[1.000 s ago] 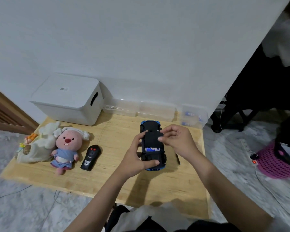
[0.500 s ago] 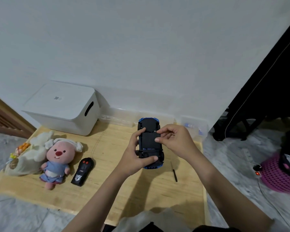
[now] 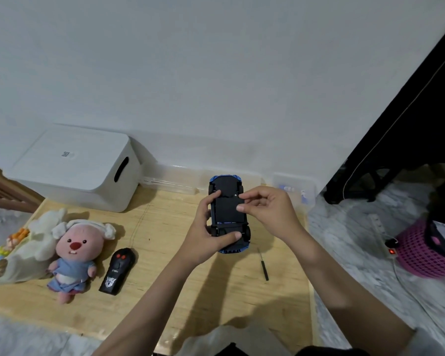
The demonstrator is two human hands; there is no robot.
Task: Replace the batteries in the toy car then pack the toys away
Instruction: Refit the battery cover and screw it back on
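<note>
Since a second ago the battery cover has been brought down over the compartment: the blue battery label then showing across the underside of the toy car [image 3: 229, 211] is now only a thin blue strip at the cover's near edge, and the camera has tipped up, so more wall shows.

Seen from the head camera, the car is upside down, wheels up, held above the wooden desk [image 3: 165, 291]. The left hand [image 3: 206, 235] grips it, thumb curled across the rear end and fingers wrapped round the far side. The right hand [image 3: 265, 209] has its thumb and fingertips pinched on the black battery cover [image 3: 228, 208], pressing at its right edge.

Judged from this, the step in hand is closing the battery compartment, so the battery swap seems nearly done. The cover probably still needs seating flush, then a screw driven in; a small screwdriver [image 3: 263, 264] lies on the desk just beside the car, near the right wrist. Whether a screw is already in its hole cannot be told.

Waiting to be packed are a black remote control [image 3: 117, 272], a pink plush toy [image 3: 71, 260] and a cream plush toy [image 3: 23, 249], lying at the left. A white lidded storage box [image 3: 72, 167] stands behind them against the wall.
</note>
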